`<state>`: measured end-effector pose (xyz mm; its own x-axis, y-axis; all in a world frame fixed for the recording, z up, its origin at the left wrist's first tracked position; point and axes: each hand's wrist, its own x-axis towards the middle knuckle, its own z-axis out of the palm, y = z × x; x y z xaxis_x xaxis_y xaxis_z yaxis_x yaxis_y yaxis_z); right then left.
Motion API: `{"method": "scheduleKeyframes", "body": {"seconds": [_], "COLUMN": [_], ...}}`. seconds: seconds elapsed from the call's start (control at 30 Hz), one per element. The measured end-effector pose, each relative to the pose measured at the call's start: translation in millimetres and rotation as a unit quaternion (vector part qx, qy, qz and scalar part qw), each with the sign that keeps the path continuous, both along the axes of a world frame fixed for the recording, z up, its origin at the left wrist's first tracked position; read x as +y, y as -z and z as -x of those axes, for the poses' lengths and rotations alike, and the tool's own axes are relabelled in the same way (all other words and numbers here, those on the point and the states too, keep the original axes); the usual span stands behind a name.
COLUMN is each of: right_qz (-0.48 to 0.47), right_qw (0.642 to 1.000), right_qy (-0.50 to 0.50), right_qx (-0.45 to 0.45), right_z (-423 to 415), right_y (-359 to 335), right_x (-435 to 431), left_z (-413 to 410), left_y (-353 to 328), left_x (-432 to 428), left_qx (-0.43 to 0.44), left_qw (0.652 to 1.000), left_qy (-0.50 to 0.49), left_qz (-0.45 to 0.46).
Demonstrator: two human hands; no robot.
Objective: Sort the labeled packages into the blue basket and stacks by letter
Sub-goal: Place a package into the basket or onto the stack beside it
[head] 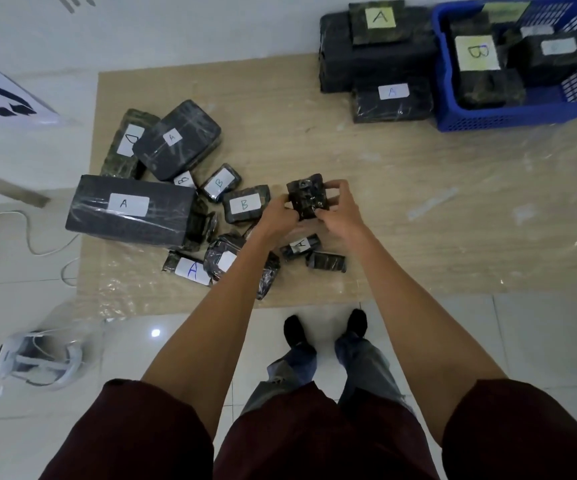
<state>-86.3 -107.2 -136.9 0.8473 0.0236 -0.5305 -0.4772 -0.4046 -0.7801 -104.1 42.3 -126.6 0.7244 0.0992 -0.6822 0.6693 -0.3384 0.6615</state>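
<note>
White headset [34, 358] — white cable [29, 233]

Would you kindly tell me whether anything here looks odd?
The D-marked package at far left stands out: every other readable label says A or B. The small package in the left hand and right hand shows no label.

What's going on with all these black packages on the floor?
A person is sorting wrapped packages by letter. The left hand and right hand together hold a small dark package whose label doesn't show. The blue basket already holds a B package, A packages are stacked beside it, and a mixed pile waits on the mat.
</note>
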Motion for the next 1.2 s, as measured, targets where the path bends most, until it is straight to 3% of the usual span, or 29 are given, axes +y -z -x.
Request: {"method": "scheduleKeyframes", "body": {"seconds": [0.13,0.2,0.37,0.5,0.8,1.03,1.2], "right_qz": [-0.043,-0.061,-0.088,-0.170,-0.190,-0.275,-0.257], "right_qw": [0.998,0.995,0.992,0.980,0.974,0.953,0.952], "right_qy": [0.036,0.067,0.090,0.102,0.095,0.053,0.030], "right_qx": [-0.025,-0.038,-0.029,0.004,-0.073,-0.119,-0.161], "right_z": [-6.2,-8.5,-16.8,-27.3,-62.0,-69.8,-76.9], "right_y": [-7.6,-10.2,-32.2,-59.6,-100.4,-123.2,-138.5], "right_x": [-15.2,-22.1,-33.7,-48.9,-98.6,-127.4,-141.0], "left_z": [-0.8,-3.7,-18.3,-32.6,-61.3,-74.3,-79.9], "left_y": [-18.3,-21.9,-31.3,-45.5,-92.1,-120.8,-141.0], "left_x": [-4.2,-4.2,-17.6,-37.2,-91.0,-121.8,-128.1], "left_qx": [-0.024,-0.025,-0.058,-0.070,-0.152,-0.173,-0.226], "left_qw": [0.970,0.961,0.966,0.965,0.959,0.949,0.939], "left_qy": [-0.167,-0.184,-0.179,-0.187,-0.161,-0.126,-0.130], "left_qz": [0.173,0.204,0.177,0.170,0.176,0.230,0.225]}}
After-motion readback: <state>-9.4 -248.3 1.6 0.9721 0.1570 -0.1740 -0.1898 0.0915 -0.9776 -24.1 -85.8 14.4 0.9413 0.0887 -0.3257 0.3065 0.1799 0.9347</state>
